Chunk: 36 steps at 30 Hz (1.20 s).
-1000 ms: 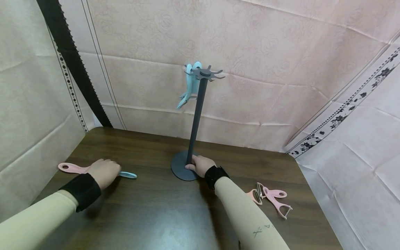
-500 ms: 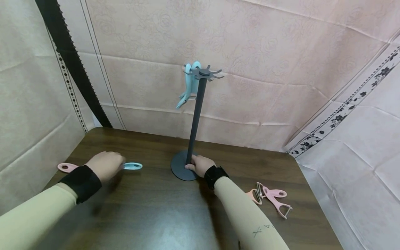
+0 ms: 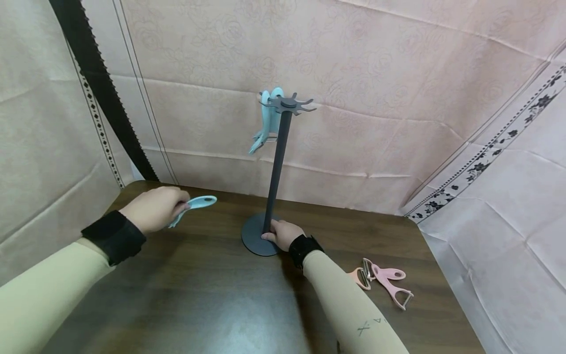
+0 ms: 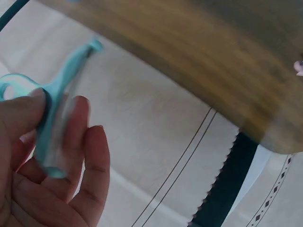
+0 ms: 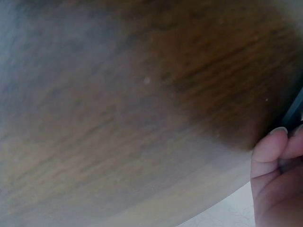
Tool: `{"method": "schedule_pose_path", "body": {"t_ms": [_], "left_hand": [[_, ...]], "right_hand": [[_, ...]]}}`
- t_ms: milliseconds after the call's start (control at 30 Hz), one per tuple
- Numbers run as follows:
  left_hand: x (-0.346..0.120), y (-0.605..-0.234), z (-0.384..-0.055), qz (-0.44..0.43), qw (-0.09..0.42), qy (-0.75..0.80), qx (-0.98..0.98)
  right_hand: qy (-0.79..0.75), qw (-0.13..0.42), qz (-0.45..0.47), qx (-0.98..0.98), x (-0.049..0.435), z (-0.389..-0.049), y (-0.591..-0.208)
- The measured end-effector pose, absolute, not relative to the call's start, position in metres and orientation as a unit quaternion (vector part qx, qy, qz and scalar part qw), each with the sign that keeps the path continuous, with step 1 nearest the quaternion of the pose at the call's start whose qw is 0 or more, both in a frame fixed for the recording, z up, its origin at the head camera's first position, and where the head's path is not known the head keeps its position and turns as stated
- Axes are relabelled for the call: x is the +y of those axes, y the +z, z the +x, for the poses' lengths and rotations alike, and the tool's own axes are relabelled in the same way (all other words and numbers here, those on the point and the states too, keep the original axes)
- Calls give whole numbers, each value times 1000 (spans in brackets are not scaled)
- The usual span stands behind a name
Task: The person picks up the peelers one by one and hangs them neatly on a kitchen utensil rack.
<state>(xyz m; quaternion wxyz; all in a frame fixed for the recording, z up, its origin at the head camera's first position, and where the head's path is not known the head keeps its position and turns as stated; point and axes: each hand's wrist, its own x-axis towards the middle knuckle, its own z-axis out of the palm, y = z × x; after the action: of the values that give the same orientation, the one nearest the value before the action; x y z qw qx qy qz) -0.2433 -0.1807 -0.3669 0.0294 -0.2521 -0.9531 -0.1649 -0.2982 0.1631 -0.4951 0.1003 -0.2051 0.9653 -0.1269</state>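
Note:
My left hand (image 3: pixel 155 209) holds a light blue peeler (image 3: pixel 202 201) above the left part of the table, its handle pointing right. In the left wrist view, thumb and fingers pinch the Y-shaped peeler (image 4: pixel 57 92) near where handle and head join. My right hand (image 3: pixel 286 235) grips the dark grey stand (image 3: pixel 277 162) low on its pole, just over the round base. Light blue peelers (image 3: pixel 266 118) hang from hooks on the left of the stand's top. In the right wrist view, fingertips (image 5: pixel 272 145) show against the dark pole.
Pink peelers (image 3: pixel 389 278) and an orange peeler (image 3: pixel 360 279) lie on the wooden table (image 3: pixel 212 295) beside my right forearm. A bit of pink (image 4: pixel 299 67) shows on the tabletop in the left wrist view. Pale cloth (image 3: pixel 353 98) hangs behind the table.
My left hand has lifted the light blue peeler off the table and moved it up and to the right. The pink handle at left is now hidden behind my wrist. My right hand stays put.

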Motion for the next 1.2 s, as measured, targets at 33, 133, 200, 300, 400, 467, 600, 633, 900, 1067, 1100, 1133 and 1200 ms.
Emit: {"method": "schedule_pose_path", "body": {"t_ms": [33, 133, 200, 300, 400, 467, 600, 633, 900, 1067, 1100, 1133, 1200], "left_hand": [[-181, -363, -244, -253, 34, -166, -953], [-180, -354, -248, -259, 49, -171, -949], [-178, -346, -249, -258, 57, -180, -947], [-174, -336, -249, -255, 59, -218, -940], [-170, -327, -248, -246, 43, -283, -926], [-167, -323, -248, -241, 36, -321, -915], [-162, -316, -249, -229, 58, -369, -899], [-160, -315, -249, -225, 69, -379, -895], [-149, -298, -247, -198, 124, -427, -874], [-140, -287, -248, -192, 123, -455, -861], [-139, -285, -248, -192, 122, -459, -859], [-137, -283, -248, -193, 121, -463, -856], [-133, -279, -248, -196, 119, -468, -853]], "right_hand": [[-128, 100, -205, 965, 163, -298, -496], [-134, 102, -206, 964, 164, -299, -497], [-133, 101, -208, 964, 164, -300, -498], [-129, 99, -210, 964, 164, -300, -498], [-129, 100, -208, 964, 163, -299, -496], [-128, 103, -203, 965, 163, -298, -494], [-127, 105, -199, 966, 162, -294, -489], [-126, 104, -199, 966, 162, -293, -488], [-124, 101, -199, 967, 164, -296, -492], [-125, 103, -198, 967, 165, -299, -495], [-127, 104, -199, 966, 165, -298, -494], [-128, 104, -199, 966, 165, -298, -494], [-129, 104, -200, 966, 164, -297, -493]]}}
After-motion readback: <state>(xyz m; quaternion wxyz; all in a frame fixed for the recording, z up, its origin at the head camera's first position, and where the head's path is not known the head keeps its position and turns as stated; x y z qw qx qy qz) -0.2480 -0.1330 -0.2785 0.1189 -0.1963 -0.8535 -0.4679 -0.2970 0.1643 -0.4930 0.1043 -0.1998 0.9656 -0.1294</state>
